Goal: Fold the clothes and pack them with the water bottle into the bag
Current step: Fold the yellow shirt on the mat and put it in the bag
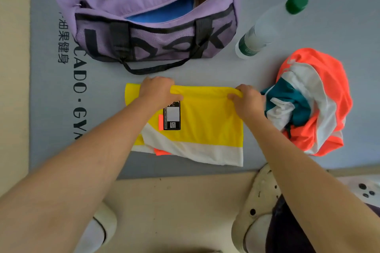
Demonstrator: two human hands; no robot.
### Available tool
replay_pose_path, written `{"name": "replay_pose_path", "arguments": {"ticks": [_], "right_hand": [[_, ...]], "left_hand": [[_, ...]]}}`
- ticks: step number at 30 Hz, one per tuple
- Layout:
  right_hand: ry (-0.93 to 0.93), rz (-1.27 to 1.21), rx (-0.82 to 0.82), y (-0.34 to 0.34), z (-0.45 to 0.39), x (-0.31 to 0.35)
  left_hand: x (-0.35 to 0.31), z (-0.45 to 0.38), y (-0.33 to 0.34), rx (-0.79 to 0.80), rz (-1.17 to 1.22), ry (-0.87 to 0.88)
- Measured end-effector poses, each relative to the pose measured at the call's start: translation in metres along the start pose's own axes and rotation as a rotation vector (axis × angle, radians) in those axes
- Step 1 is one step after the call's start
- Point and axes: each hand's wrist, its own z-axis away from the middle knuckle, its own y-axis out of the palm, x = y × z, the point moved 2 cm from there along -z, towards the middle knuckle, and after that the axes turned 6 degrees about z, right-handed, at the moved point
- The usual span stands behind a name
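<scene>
A yellow and white garment (pixel 207 125) with a black label lies partly folded on the grey mat. My left hand (pixel 158 90) and my right hand (pixel 247 98) each grip its far folded edge, thumbs on top. Behind them stands the purple duffel bag (pixel 156 10), unzipped, with a blue item (pixel 164 14) inside. A clear water bottle (pixel 269 24) with a green cap lies to the bag's right. An orange, white and teal garment (pixel 314 100) sits crumpled to the right of my right hand.
The grey mat (pixel 45 88) carries black lettering on its left side. Beige floor borders it on the left and near side. My feet in white shoes (pixel 259 201) stand at the mat's near edge.
</scene>
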Motion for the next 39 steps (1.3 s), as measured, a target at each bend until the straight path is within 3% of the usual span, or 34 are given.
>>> {"name": "replay_pose_path", "arguments": {"ticks": [3,5,8,10,12,16,20,23,27,32,39], "right_hand": [[-0.102,0.138,-0.278,-0.002,0.016,0.015],[-0.252,0.184,-0.33,0.002,0.031,0.036],[-0.49,0.255,-0.129,0.025,0.055,0.07],[-0.507,0.303,0.02,0.042,0.066,0.079],[-0.474,0.322,0.052,0.05,0.07,0.079],[-0.453,0.361,0.078,0.053,0.069,0.081],[-0.435,0.403,0.099,0.055,0.069,0.084],[-0.424,0.398,0.103,0.056,0.07,0.083],[-0.419,0.406,0.106,0.056,0.07,0.085],[-0.41,0.405,0.096,0.053,0.071,0.086],[-0.398,0.407,0.115,0.051,0.072,0.089]], "left_hand": [[0.017,0.007,0.0,-0.034,0.035,-0.07],[0.028,0.014,0.001,-0.058,0.061,-0.122],[0.045,0.025,0.003,-0.083,0.07,-0.158],[0.06,0.032,0.0,-0.092,0.106,-0.234],[0.083,0.039,-0.004,-0.082,0.21,-0.377],[0.114,0.059,-0.004,0.014,0.749,-0.551],[0.097,0.082,0.011,-0.163,1.285,-0.518],[0.089,0.098,0.03,-0.13,1.249,-0.569],[0.094,0.116,0.04,0.105,0.951,-0.602],[0.089,0.138,0.047,-0.088,1.294,-0.644],[0.077,0.142,0.061,-0.223,1.279,-0.723]]}}
